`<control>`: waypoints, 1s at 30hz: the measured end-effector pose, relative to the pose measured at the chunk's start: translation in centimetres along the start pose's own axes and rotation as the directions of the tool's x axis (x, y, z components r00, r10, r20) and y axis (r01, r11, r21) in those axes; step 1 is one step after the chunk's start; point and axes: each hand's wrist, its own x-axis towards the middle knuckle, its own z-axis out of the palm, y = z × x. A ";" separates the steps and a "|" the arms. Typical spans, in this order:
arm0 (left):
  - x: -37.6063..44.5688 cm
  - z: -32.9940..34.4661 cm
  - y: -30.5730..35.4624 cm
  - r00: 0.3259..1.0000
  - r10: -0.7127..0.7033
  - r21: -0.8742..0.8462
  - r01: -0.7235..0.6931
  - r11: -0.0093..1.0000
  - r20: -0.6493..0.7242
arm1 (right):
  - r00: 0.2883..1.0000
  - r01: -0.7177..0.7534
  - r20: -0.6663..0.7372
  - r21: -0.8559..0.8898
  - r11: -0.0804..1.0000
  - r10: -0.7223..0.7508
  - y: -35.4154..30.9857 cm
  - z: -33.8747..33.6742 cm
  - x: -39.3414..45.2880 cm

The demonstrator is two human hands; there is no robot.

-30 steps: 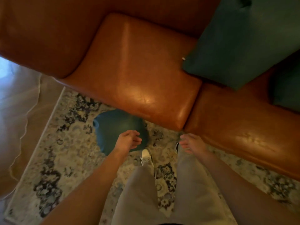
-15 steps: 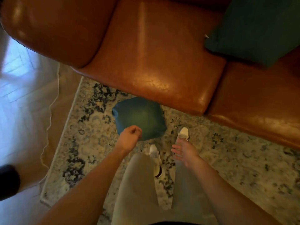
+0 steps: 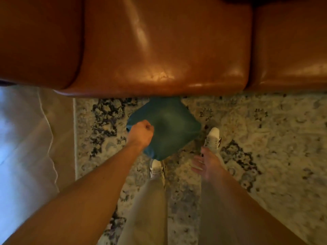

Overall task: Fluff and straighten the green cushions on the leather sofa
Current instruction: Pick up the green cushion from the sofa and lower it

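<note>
Green cushion gripped at one corner, low over the rug in front of the sofa

The green cushion (image 3: 169,128) is seen below the front edge of the leather sofa (image 3: 164,50), over the patterned rug (image 3: 265,138) and just ahead of the white shoes (image 3: 213,137); whether it rests on the rug or hangs clear cannot be told. The left hand (image 3: 141,132) is closed in a fist around the cushion's left corner, the fabric bunched under it. The right hand (image 3: 206,162) is held apart, fingers loosely spread, nothing in it. The cushion is judged soft, light and easily deformed; its fabric looks matte and should not slip. A one-corner hold will likely let it sag, so opposite edges would best be taken in both hands for plumping.
</note>
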 end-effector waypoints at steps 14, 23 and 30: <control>21.0 11.7 -8.2 1.000 -0.021 0.207 0.018 0.978 0.014 | 0.999 0.007 0.047 0.094 0.996 -0.012 4.0 4.8 21.6; 32.1 13.9 -9.5 0.996 -0.037 0.159 0.048 0.986 -0.076 | 0.998 -0.051 -0.022 0.204 0.978 0.057 1.8 6.1 32.7; 31.6 14.1 -9.7 0.993 -0.113 -0.030 0.112 0.993 -0.034 | 0.998 -0.031 0.064 0.331 0.943 0.011 2.7 6.5 33.7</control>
